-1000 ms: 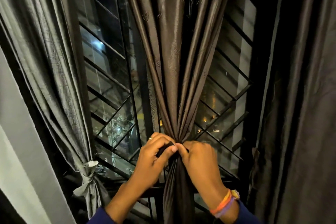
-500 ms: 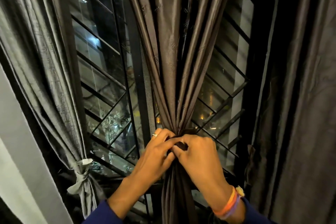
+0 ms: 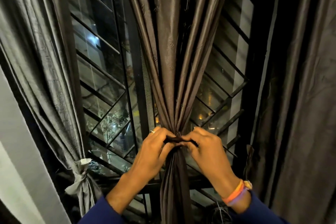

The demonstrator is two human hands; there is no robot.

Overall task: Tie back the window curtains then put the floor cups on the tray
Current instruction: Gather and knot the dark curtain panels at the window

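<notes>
glossy cloth curtain [image 3: 174, 60] (satiny), metal grille [image 3: 101, 85]

- The gathered middle curtain [image 3: 174, 71] hangs down the centre of the window, both hands pinching a dark tie band [image 3: 175, 139] at its waist.
- Left of the middle curtain, glass lies bare as far as the tied grey curtain [image 3: 45, 71].
- Right of it, slanted grille bars [image 3: 234, 120] cross the glass.
- Further right, a loose dark curtain [image 3: 300, 96] covers the window's edge.
</notes>
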